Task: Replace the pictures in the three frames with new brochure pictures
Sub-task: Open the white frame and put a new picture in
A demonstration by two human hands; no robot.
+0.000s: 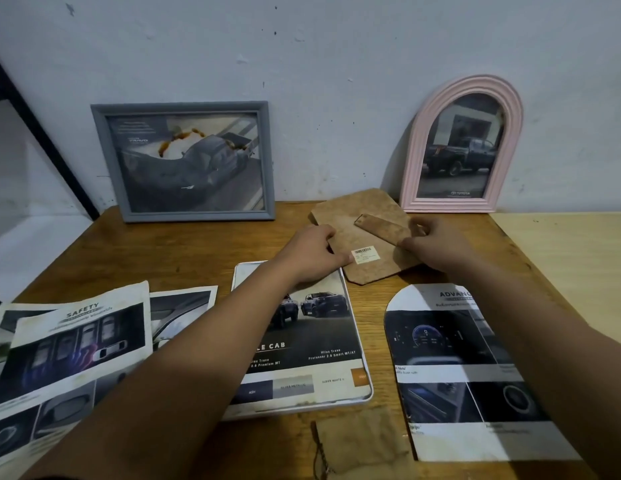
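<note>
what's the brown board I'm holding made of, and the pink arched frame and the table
Brown board: seemingly pressed fibreboard, matte and mottled, with a barcode sticker. Pink arched frame: probably moulded plastic or painted wood; ridges look smooth and even. Table: wood or wood veneer, grain showing, slight sheen.

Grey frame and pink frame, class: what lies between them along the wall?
Head view: between the grey frame and pink frame the wall is bare; just in front lies the brown backing board, held by both hands.

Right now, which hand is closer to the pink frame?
Right. The right hand holds the backing board's stand just in front of the pink frame. The left hand grips the board's other edge, farther left.
</note>
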